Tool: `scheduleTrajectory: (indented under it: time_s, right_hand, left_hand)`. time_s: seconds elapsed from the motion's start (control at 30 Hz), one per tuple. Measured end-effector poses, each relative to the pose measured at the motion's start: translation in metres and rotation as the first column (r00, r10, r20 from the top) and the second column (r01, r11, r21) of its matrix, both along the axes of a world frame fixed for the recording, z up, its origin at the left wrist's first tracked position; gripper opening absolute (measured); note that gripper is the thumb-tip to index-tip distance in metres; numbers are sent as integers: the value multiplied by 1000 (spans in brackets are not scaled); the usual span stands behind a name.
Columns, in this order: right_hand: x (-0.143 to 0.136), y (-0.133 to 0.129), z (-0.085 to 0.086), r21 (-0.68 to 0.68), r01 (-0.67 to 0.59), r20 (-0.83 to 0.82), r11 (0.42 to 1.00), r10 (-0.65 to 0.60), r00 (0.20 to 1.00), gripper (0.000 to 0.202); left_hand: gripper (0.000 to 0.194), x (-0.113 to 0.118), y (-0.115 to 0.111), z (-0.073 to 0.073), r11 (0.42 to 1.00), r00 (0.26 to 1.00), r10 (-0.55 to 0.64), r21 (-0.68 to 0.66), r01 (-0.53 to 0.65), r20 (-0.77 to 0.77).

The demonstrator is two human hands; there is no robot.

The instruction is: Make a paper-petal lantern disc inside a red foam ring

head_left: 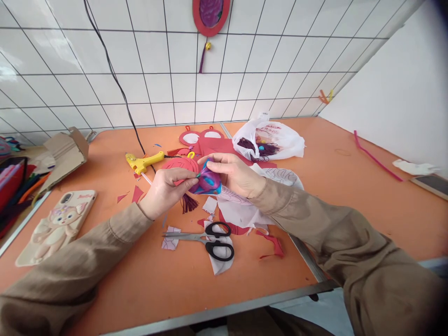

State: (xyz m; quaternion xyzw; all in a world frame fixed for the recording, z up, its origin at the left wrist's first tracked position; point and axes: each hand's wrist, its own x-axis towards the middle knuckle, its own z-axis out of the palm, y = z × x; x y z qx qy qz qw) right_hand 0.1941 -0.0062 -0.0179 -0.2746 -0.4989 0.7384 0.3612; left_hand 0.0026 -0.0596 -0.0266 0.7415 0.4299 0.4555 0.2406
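Now the left hand point(170, 189): thumb and forefinger pinching the left edge of the purple-and-blue piece point(209, 182), where a speck of green shows.
Right hand point(236, 172): thumb pressed on the piece's upper part; the other fingers are partly hidden, so their exact hold I cannot tell.
Purple-and-blue piece: between both hands, seemingly raised over the middle of the desk point(140, 289), creased and glossy; cloth or film, I cannot say.
Pinching well: best done, I judge, with the right hand steadying and the left making small, even adjustments, since a hard tug could spread the creases.
Scissors point(201, 237): lying on paper-like scraps nearer the wearer, blades towards the left; best to keep the wrists clear of the points.
Glue gun point(145, 162): yellow, beyond the left hand; possibly hot, so worth minding.
Desk surface: orange with a metal front edge, strewn with red offcuts; a white bag point(280, 133) lies towards the back, a phone point(58, 226) at left.
Room: white tiled wall point(280, 56) behind, with a red-rimmed oval ornament point(211, 31) and a dark cable point(114, 74) hanging before it.
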Motion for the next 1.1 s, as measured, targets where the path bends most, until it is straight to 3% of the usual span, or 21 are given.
scheduleTrajectory:
  time_s: [0.17,0.27,0.47,0.6,0.73,0.83,0.97,1.03,1.1]
  right_hand:
    - [-2,0,-4,-10,-18,40,1000,18,999,19]
    - [-3,0,-6,-17,-37,38,999,38,999,18]
    - [-3,-2,-8,-43,-100,47,994,102,994,19]
    - [-4,-4,-9,-51,-147,72,988,151,986,21]
    - [-4,-4,-8,-58,-160,141,985,166,976,24]
    - [-3,-5,-3,-17,-150,195,989,150,969,18]
    - [3,-5,7,266,-19,251,964,-50,967,17]
    - [6,-3,10,416,41,240,909,-153,959,22]
    - [8,0,11,463,60,193,884,-167,967,33]
  left_hand:
    - [13,-2,2,1,951,988,11,308,38,-155]
    - [10,-2,2,0,903,986,28,427,47,-167]
    - [24,0,-1,-3,876,981,33,478,65,-194]
    - [27,0,1,-3,848,969,-22,509,147,-244]
    - [17,-2,3,-6,865,964,-83,461,195,-252]
    - [10,-3,3,-7,917,988,-77,379,123,-134]
    - [5,1,1,1,996,990,-11,91,-2,140]
    - [12,3,0,6,998,956,29,-62,-11,292]
    - [19,6,-1,8,973,905,85,-229,14,416]
